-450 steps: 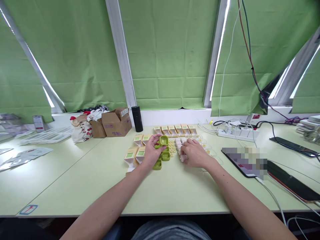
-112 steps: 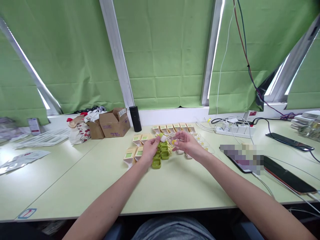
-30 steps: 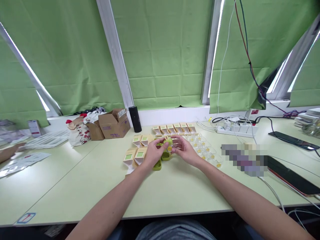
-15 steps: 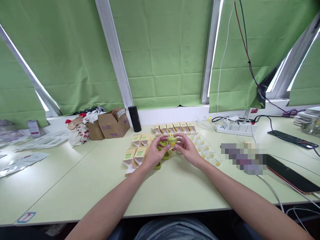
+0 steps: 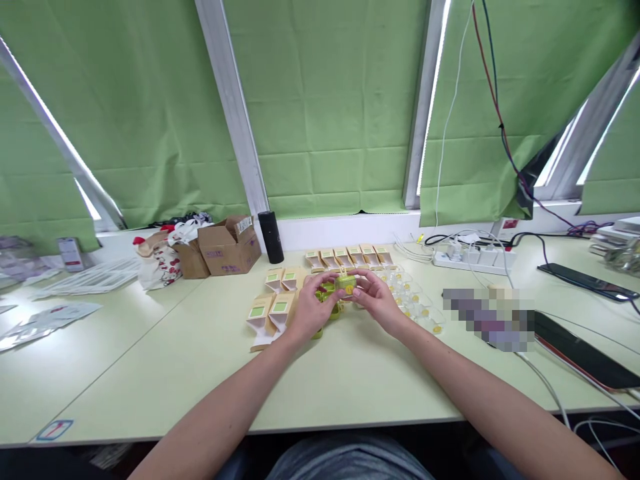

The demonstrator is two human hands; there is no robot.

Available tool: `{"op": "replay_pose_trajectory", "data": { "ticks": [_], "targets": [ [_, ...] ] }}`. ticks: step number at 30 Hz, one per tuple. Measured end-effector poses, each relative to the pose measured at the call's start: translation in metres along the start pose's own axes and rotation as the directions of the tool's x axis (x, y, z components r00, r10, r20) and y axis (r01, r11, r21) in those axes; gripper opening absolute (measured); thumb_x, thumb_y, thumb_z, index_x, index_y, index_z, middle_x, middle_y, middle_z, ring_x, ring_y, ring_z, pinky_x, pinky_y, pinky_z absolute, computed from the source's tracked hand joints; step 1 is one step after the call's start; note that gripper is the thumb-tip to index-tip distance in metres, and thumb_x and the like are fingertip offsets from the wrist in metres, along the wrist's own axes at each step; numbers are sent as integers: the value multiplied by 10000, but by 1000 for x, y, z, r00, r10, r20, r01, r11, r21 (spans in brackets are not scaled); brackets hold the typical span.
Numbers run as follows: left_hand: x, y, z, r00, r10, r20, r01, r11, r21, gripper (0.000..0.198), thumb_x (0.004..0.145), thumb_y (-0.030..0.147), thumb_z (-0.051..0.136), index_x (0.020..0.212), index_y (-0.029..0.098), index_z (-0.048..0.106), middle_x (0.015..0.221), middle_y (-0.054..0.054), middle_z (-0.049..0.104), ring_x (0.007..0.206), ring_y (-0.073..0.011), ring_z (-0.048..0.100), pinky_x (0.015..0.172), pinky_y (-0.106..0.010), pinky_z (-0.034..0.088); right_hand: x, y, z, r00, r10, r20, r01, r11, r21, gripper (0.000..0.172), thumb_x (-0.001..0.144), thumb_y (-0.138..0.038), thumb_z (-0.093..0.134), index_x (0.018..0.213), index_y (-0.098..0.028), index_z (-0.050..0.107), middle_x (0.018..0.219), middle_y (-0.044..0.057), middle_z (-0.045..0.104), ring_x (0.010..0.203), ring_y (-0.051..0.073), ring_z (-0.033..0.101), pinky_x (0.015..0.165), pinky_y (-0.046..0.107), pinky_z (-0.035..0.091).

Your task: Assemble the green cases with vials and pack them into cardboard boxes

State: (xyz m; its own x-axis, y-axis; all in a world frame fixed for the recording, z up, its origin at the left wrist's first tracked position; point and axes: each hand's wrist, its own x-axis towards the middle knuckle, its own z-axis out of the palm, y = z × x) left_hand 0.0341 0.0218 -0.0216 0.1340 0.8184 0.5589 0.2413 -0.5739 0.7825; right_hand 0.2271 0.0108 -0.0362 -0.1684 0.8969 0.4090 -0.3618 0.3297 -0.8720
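Note:
Between my two hands, above the table, is a small green case (image 5: 345, 284) with a clear front, a yellow round mark and a loop on top. My left hand (image 5: 315, 303) is closed on its left side, thumb at the lower front. On the right side, my right hand (image 5: 376, 299) grips it with thumb and fingers. Behind and below my left hand lie several green cases (image 5: 334, 310), partly covered by it. Just right of my right hand, clear pieces with yellow round marks (image 5: 424, 312) lie in rows.
Open paper boxes (image 5: 279, 308) stand left of my hands, and a row of more boxes (image 5: 356, 257) lies behind. Farther back are a cardboard carton (image 5: 227, 250) and a black cylinder (image 5: 271, 237). A power strip (image 5: 473, 260), cables and dark phones (image 5: 583, 350) lie at right.
Both hands keep hold of the green case, which has tilted slightly. The view has shifted a little; the things on the table look the same.

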Motion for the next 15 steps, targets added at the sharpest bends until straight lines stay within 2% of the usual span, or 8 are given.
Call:
{"op": "replay_pose_trajectory", "data": {
  "ticks": [4,9,12,15],
  "targets": [
    [-2,-2,1,998,54,-14,-55,998,-22,337,955,383,729,1260,244,748,1214,-112,720,1109,-246,696,981,-381,555,-2,-2,3,994,98,51,-106,974,198,461,809,-455,891,1208,-317,706,1002,23,787,907,237,774,888,427,618],
    [-1,-7,2,999,36,-31,-39,994,-100,268,993,329,633,1220,220,725,1100,-98,755,1079,-242,712,970,-375,545,0,4,0,988,154,28,-156,946,283,449,813,-382,860,1234,-312,721,1009,31,795,921,264,797,851,448,638],
    [1,-10,1,998,18,-61,-23,996,-88,184,983,293,586,1005,216,751,1048,-92,761,1058,-248,710,983,-389,531,1,11,-3,988,153,11,-149,944,295,428,824,-359,835,1235,-310,724,990,33,792,910,264,801,850,455,648],
    [2,-11,-2,996,14,-91,-19,998,-53,226,951,271,567,776,218,699,961,-84,755,1028,-260,698,979,-402,516,2,14,-4,989,150,4,-144,940,308,411,834,-346,821,1232,-312,721,993,35,805,929,269,804,876,470,650]
  ]
}}
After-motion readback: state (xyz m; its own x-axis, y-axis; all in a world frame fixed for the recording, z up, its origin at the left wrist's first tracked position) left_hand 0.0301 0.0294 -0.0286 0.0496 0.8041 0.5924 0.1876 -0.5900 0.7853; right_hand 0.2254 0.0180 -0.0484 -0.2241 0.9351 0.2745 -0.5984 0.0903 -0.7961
